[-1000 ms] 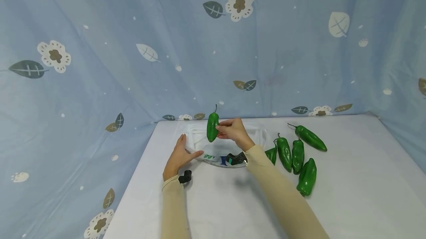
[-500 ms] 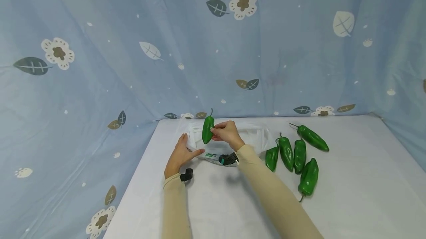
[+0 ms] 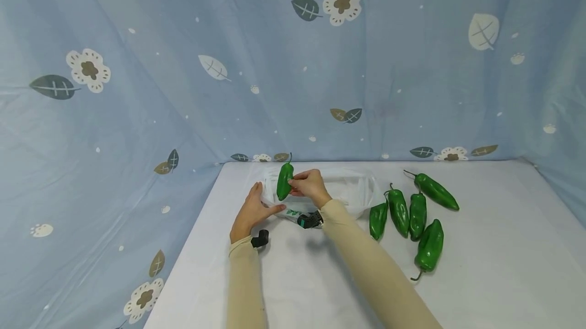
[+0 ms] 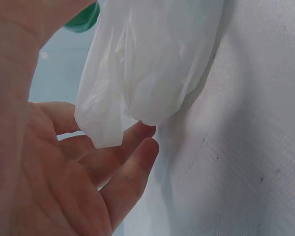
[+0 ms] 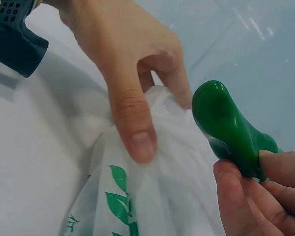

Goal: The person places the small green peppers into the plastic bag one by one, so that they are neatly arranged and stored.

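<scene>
My right hand (image 3: 311, 186) pinches a green chili pepper (image 3: 285, 182) between thumb and fingers, its stem pointing up in the head view. The pepper is above the left part of a white plastic bag (image 5: 167, 196) printed with green leaves. My left hand (image 3: 253, 211) rests around the bag's left end. Its thumb lies along the front of the bag and its other fingers reach behind, loosely extended. In the left wrist view, fingertips (image 4: 148, 129) touch the bag's folded corner (image 4: 108, 132). The inside of the bag is mostly hidden.
Several more green peppers (image 3: 429, 247) lie on the white tabletop (image 3: 316, 278) to the right of the bag. A blue curtain (image 3: 256, 64) with flowers and leaves hangs behind the table. Black wrist cameras (image 3: 261, 238) sit on both wrists.
My right hand has moved left and slightly down with the pepper, toward my left hand. The left hand stays at the bag's end. The head view has shifted slightly.
</scene>
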A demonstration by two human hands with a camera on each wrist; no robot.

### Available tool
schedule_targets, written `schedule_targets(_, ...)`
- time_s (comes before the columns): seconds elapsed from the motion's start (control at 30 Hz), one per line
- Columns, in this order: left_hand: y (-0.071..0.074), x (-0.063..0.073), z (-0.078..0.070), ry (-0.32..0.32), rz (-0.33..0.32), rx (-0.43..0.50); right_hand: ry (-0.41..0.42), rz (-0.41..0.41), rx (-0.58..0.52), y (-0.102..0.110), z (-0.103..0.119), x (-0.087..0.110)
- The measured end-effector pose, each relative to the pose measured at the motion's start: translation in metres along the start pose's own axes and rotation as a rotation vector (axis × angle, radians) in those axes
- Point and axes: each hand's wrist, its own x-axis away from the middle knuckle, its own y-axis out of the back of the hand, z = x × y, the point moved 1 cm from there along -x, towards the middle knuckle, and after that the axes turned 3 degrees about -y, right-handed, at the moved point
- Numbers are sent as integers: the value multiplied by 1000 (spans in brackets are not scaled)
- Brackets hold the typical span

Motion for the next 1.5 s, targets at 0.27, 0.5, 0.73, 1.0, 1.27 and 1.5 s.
schedule_targets(0.27, 1, 1, 1, -4, 11, -2, -33, 9, 20, -10, -6, -4)
schedule_targets(0.5, 2, 2, 0, -3, 14, 8, -54, 1, 26, -16, -9, -3)
schedule_targets(0.73, 2, 3, -1, -17, 2, 6, -61, -9, 40, -21, -11, -4)
schedule_targets(1.0, 2, 4, -1, 3, 11, 13, -66, -9, 43, -23, -16, -8)
schedule_targets(1.27, 2, 4, -2, -6, 11, -6, -80, -24, 62, -23, -21, -9)
schedule_targets(1.5, 0, 4, 0, -11, 11, 9, -89, -56, 130, -26, -25, -12)
